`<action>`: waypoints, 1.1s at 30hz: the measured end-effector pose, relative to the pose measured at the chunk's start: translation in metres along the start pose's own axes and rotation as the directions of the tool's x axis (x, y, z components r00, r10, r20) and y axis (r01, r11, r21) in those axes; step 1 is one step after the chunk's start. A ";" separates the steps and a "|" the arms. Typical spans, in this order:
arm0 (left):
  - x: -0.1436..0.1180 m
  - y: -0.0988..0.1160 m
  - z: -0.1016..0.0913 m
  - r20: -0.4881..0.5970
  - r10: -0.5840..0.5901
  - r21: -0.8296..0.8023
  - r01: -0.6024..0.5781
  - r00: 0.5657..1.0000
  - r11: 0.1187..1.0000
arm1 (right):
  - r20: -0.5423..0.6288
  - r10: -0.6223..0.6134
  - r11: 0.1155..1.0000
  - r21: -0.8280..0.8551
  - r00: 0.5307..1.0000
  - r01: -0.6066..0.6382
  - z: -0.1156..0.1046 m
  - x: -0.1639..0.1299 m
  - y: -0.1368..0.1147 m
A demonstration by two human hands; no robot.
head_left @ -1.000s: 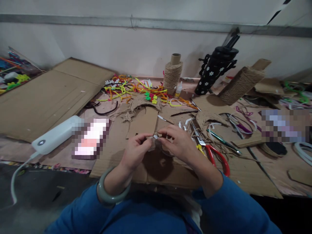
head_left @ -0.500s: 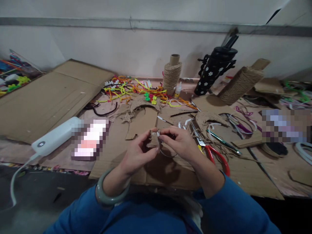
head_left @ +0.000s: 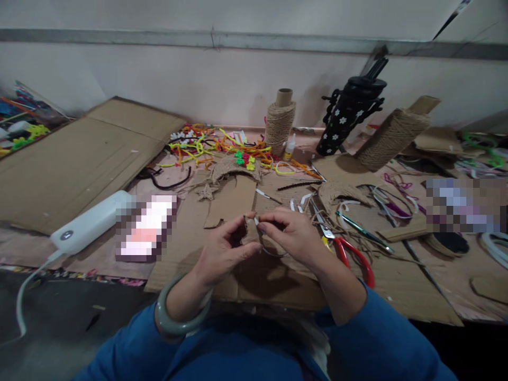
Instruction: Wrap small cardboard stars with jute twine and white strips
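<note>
My left hand (head_left: pixel 220 251) is closed around the edges of a small cut cardboard piece (head_left: pixel 250 233), thumb in front and fingers behind. My right hand (head_left: pixel 293 234) pinches a narrow white strip (head_left: pixel 276 254) at the top edge of that piece. The strip's tail curves below my right fingers. On the cardboard sheet (head_left: pixel 186 270) beyond my hands lie a twine-wrapped crescent (head_left: pixel 226 172) with small bright flowers and a twine star (head_left: pixel 208 191). A second twine crescent (head_left: pixel 331 196) lies to the right, near red-handled scissors (head_left: pixel 367 264).
Twine rolls (head_left: pixel 280 124) and a black flowered holder (head_left: pixel 345 114) stand along the wall. Colourful pipe cleaners (head_left: pixel 206 145) lie at the back, beside a glue bottle (head_left: pixel 290 147). At left are a white power bank (head_left: pixel 93 219), a blurred-out phone (head_left: pixel 148 227) and a large cardboard sheet (head_left: pixel 79 169).
The cardboard piece has turned slightly in my left hand, and my left thumb has shifted a little to the right. My right fingers still pinch the strip at its top edge.
</note>
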State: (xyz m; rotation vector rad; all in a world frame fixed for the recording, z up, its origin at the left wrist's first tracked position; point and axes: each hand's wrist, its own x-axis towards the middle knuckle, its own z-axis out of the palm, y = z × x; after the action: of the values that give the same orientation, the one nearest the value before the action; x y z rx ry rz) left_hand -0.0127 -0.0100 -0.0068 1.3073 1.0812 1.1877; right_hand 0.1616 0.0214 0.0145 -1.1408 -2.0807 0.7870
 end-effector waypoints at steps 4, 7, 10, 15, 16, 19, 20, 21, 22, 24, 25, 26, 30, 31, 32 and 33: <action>0.001 0.003 0.000 -0.009 0.001 0.015 -0.001 1.000 1.000 | -0.007 -0.019 0.998 -0.059 1.000 0.019 0.001 0.000 0.001; 0.001 0.003 0.001 -0.022 -0.009 -0.005 0.009 1.000 1.000 | -0.006 -0.033 0.998 -0.056 0.999 0.033 0.001 0.000 0.003; 0.001 0.001 0.001 -0.037 -0.022 -0.022 0.021 0.999 1.000 | 0.009 -0.046 0.998 -0.039 0.999 0.047 0.000 0.000 0.003; 0.001 0.001 0.000 -0.006 -0.005 0.020 0.005 1.000 1.000 | 0.018 -0.040 0.996 -0.082 0.999 0.041 0.001 0.000 0.001; 0.001 0.002 0.000 0.000 -0.001 0.024 0.001 1.000 1.000 | 0.022 -0.038 0.995 -0.096 0.999 0.040 0.001 0.000 0.001; 0.001 0.003 0.000 -0.002 -0.001 0.035 0.001 1.000 0.999 | 0.038 -0.037 0.991 -0.130 0.999 0.042 0.002 -0.001 0.001; 0.002 0.003 0.000 -0.005 -0.002 0.038 0.002 1.000 0.999 | 0.042 -0.035 0.990 -0.137 0.998 0.041 0.002 -0.001 0.002; 0.002 0.002 0.000 -0.008 -0.003 0.040 0.003 1.000 0.999 | 0.043 -0.034 0.989 -0.141 0.999 0.040 0.002 -0.001 0.002; 0.002 0.001 0.000 -0.009 -0.002 0.042 0.002 1.000 0.999 | 0.039 -0.034 0.989 -0.141 0.999 0.039 0.002 -0.001 0.003; 0.002 -0.001 0.000 -0.007 0.007 0.044 -0.007 1.000 0.999 | 0.019 -0.033 0.991 -0.131 0.999 0.035 0.002 -0.002 0.003; 0.002 -0.002 -0.001 -0.006 0.011 0.044 -0.010 1.000 0.999 | 0.009 -0.033 0.992 -0.123 0.999 0.034 0.002 -0.002 0.004; 0.002 -0.003 -0.001 -0.005 0.014 0.042 -0.014 1.000 0.999 | 0.001 -0.033 0.993 -0.115 0.999 0.033 0.002 -0.001 0.004; 0.002 -0.003 -0.001 0.002 0.022 0.034 -0.022 1.000 0.999 | 0.006 -0.043 0.992 -0.115 0.999 0.043 0.002 -0.001 0.003; 0.002 -0.003 -0.001 0.005 0.025 0.039 -0.025 1.000 0.999 | 0.005 -0.043 0.992 -0.116 0.999 0.043 0.002 -0.001 0.003; 0.002 -0.003 -0.001 0.009 0.025 0.049 -0.025 1.000 0.998 | 0.006 -0.042 0.992 -0.117 0.999 0.043 0.003 -0.001 0.003; 0.002 -0.002 -0.001 0.011 0.024 0.060 -0.025 1.000 0.998 | 0.006 -0.039 0.992 -0.118 0.999 0.040 0.003 -0.001 0.003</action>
State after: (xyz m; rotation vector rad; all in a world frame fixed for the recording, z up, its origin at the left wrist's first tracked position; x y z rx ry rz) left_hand -0.0133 -0.0079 -0.0090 1.3750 1.1035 1.1733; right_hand 0.1614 0.0217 0.0100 -1.1575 -2.1712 0.6547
